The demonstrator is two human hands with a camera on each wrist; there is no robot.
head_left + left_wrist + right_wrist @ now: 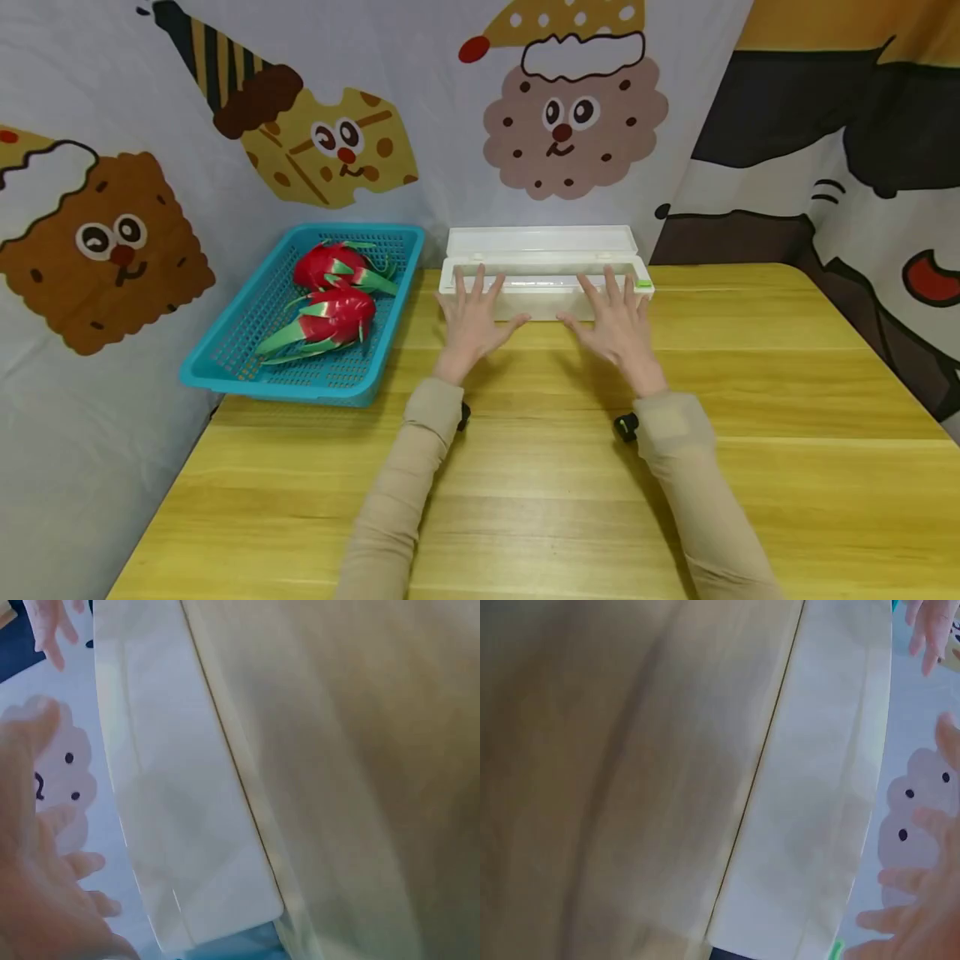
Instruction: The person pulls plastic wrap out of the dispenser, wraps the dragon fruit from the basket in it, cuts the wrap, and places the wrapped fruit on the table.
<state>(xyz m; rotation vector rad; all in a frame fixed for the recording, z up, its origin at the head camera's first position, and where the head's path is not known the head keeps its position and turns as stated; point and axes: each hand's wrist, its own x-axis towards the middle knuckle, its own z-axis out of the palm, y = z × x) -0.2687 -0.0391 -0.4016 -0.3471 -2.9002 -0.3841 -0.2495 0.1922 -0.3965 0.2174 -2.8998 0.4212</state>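
Observation:
A long white box (pixel 542 310), which looks like a cling film dispenser, stands at the back of the table with its lid (pixel 540 242) raised. Inside it runs a pale, shiny strip (pixel 551 282), and a small green piece (pixel 643 283) sits at its right end. My left hand (pixel 474 327) is spread above the box's left part, fingers straight. Over the right part, my right hand (pixel 618 327) is spread the same way. Both wrist views show the box's smooth front (pixel 180 787) beside the fingers, with nothing held. Whether either hand touches the box, I cannot tell.
Left of the box, a blue plastic basket (pixel 300 390) holds two red dragon fruits (pixel 330 265) with green tips. The wooden table (pixel 517 517) extends toward me. Behind it hangs a cloth (pixel 442 100) printed with cartoon biscuits and cheese.

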